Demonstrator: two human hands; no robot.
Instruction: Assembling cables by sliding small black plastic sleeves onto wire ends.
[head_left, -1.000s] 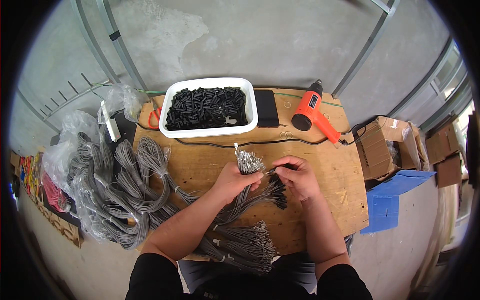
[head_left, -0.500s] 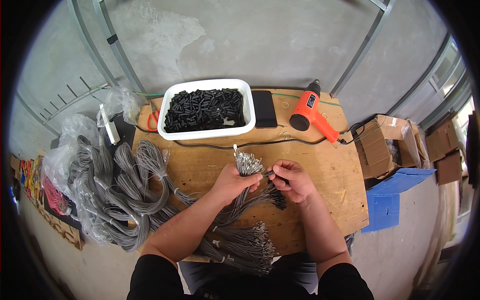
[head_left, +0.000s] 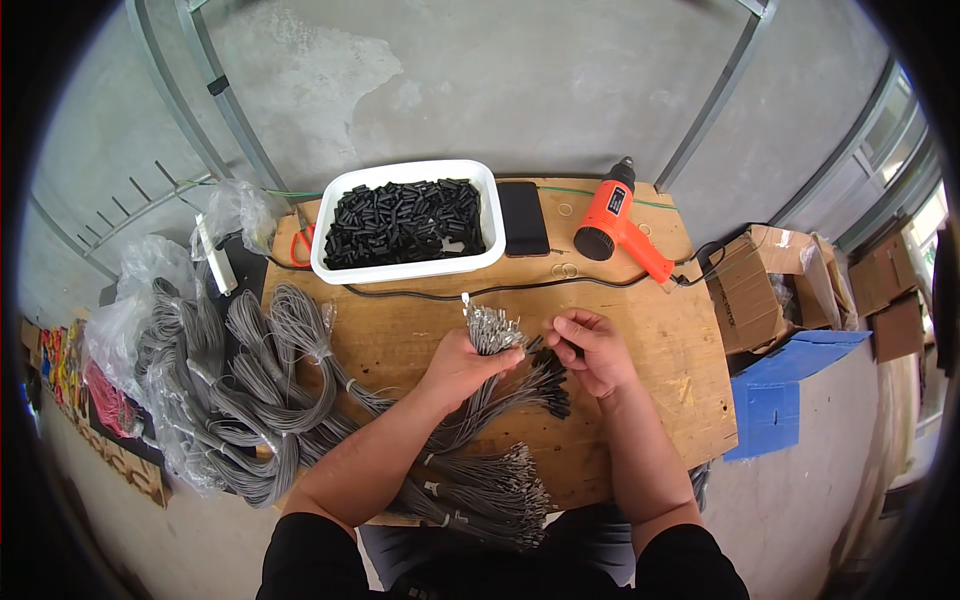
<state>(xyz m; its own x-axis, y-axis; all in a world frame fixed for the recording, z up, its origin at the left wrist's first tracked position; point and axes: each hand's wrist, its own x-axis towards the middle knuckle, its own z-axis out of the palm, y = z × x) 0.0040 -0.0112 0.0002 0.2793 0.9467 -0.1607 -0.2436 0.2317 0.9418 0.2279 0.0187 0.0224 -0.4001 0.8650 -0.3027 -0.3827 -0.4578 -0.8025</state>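
Grey cables [head_left: 462,425] pass up through the left hand [head_left: 465,362], clamped around them below their silver tips [head_left: 492,328] over the desk [head_left: 672,360]; just beside it, the right hand [head_left: 592,352] has thumb and fingers curled close, on what I can't tell. I'd hold that bunch firm and handle one tip at a time, by the black sleeve [head_left: 535,343] between the hands. The orange heat gun [head_left: 622,228] bears a dark label and the carton [head_left: 742,298] some print, both too small to read.

the left fingers [head_left: 503,361] hide part of the gray wire bundle [head_left: 493,328]
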